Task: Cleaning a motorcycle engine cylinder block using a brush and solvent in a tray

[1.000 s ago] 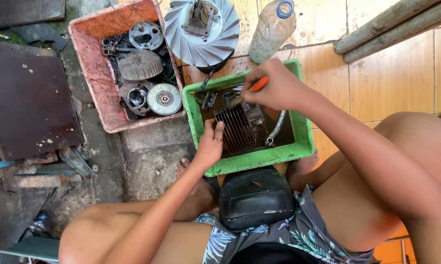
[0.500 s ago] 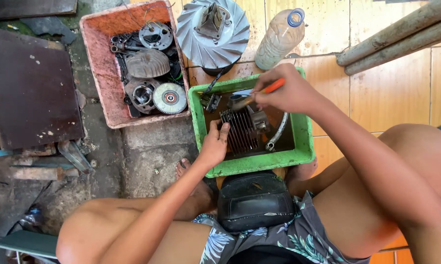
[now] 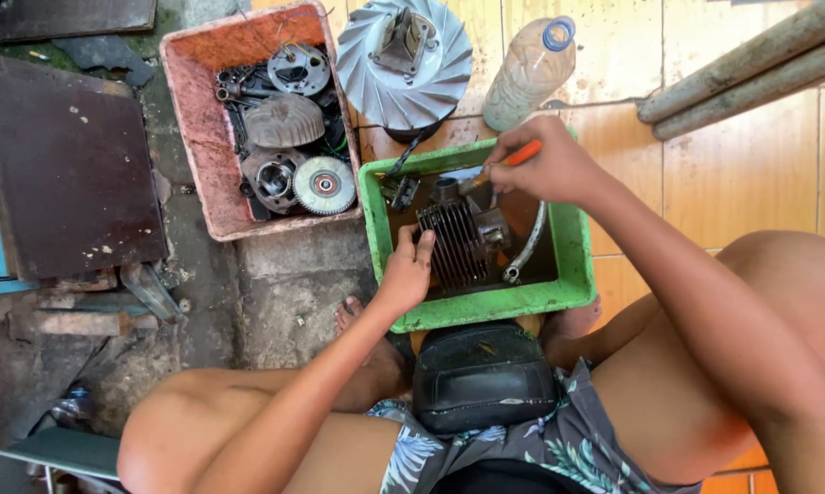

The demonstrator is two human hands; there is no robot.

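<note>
— Little is being shifted since the earlier frame: the right hand [image 3: 550, 169] is being kept over the green tub [image 3: 573, 265], closed around an orange-handled brush [image 3: 508, 163].

— And the left hand [image 3: 405, 272]?

— It is being pressed, fingers narrow, against the finned cylinder [image 3: 454, 240] lying in the tub, between both hands.

— How far along is the scrubbing judged to be?

— Midway, it seems; grime is being seen on the fins, and parts are being left waiting in the red tray [image 3: 202, 197].
</note>
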